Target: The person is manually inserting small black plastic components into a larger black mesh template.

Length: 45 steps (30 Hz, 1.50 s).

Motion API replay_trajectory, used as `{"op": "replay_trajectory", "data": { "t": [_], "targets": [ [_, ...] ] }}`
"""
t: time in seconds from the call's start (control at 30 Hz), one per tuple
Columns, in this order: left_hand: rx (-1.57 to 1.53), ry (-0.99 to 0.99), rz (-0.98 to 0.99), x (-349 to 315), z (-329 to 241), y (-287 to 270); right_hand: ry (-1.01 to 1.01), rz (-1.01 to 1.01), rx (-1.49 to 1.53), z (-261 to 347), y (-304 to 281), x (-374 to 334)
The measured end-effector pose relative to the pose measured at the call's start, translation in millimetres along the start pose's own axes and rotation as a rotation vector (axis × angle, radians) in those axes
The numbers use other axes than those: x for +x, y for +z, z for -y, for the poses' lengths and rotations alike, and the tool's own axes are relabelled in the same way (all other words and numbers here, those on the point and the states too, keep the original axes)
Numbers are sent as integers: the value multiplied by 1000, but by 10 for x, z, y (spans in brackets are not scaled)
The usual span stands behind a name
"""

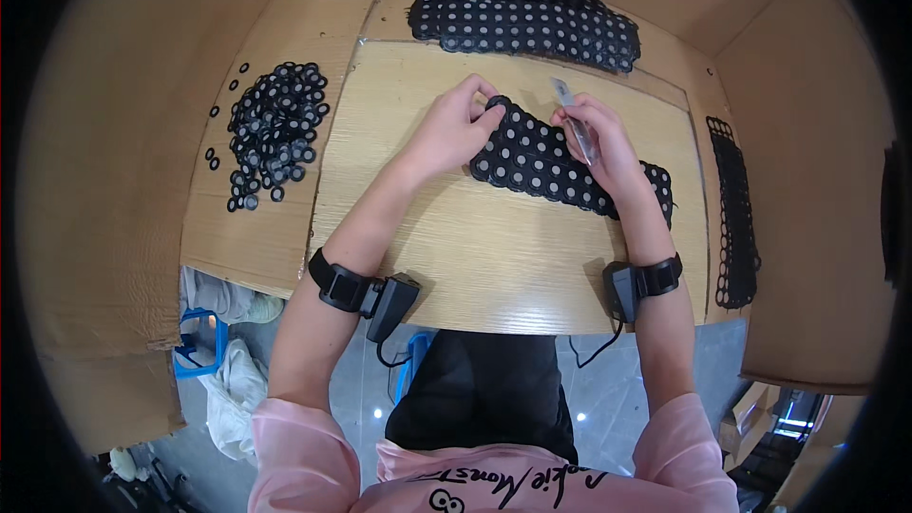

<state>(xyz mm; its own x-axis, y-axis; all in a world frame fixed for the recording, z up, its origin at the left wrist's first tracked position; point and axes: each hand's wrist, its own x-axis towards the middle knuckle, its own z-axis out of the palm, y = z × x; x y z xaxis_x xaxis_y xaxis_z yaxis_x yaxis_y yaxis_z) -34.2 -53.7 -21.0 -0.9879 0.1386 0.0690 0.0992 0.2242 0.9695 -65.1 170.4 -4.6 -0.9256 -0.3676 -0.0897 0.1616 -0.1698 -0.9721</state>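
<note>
Two hands at work over a black rubber sheet [546, 163] studded with rows of round grey-centred rings, lying flat near the middle of the table [494, 256]. Left hand [454, 129] curled at the sheet's far left corner, fingertips pinching its edge. Right hand [600, 141] closed around a slim grey blade-like tool [574, 120], tip pointing far and left, palm resting on the sheet's right half and hiding part of it. Black straps with small boxes on both wrists, cables hanging off the near table edge.

Far side: a stack of uncut sheets [527, 24] of the same kind, long and dark, lying across the far table edge, well apart from the hands. Left, on brown cardboard [247, 228]: a heap of loose black rings [274, 128], a few strays scattered beside it. Right, near the cardboard wall: an emptied black lattice strip [733, 214], holes open, running near to far. Nothing between the hands and the sheet. Below the near table edge: pink sleeves, black lap, pale cloth and a blue frame on the floor at left.
</note>
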Motion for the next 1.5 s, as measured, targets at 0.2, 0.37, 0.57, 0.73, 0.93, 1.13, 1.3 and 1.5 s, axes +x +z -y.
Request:
{"op": "replay_trajectory", "data": {
  "t": [0.2, 0.37, 0.57, 0.73, 0.93, 1.13, 1.3, 1.5],
  "targets": [
    [80, -6, -28, 11, 49, -1, -4, -4, -38, -5, 29, -24],
    [75, 77, -84, 58, 132, 71, -14, -7, 20, 0, 24, -52],
    [51, 3, -146, 39, 101, 122, -36, 8, -167, -66, 143, -97],
    [64, 3, -190, 26, 74, 185, -167, 111, -96, -142, 170, -72],
    [100, 119, -230, 6, 39, 232, -61, 161, -36, -151, 157, -57],
    [123, 174, -237, -18, 12, 256, -179, 153, -216, -243, 225, -83],
    [188, 244, -241, -36, 5, 270, -208, 152, -300, -275, 248, -84],
    [232, 272, -218, -43, -13, 263, -271, 74, -357, -296, 279, -93]
  ]
}}
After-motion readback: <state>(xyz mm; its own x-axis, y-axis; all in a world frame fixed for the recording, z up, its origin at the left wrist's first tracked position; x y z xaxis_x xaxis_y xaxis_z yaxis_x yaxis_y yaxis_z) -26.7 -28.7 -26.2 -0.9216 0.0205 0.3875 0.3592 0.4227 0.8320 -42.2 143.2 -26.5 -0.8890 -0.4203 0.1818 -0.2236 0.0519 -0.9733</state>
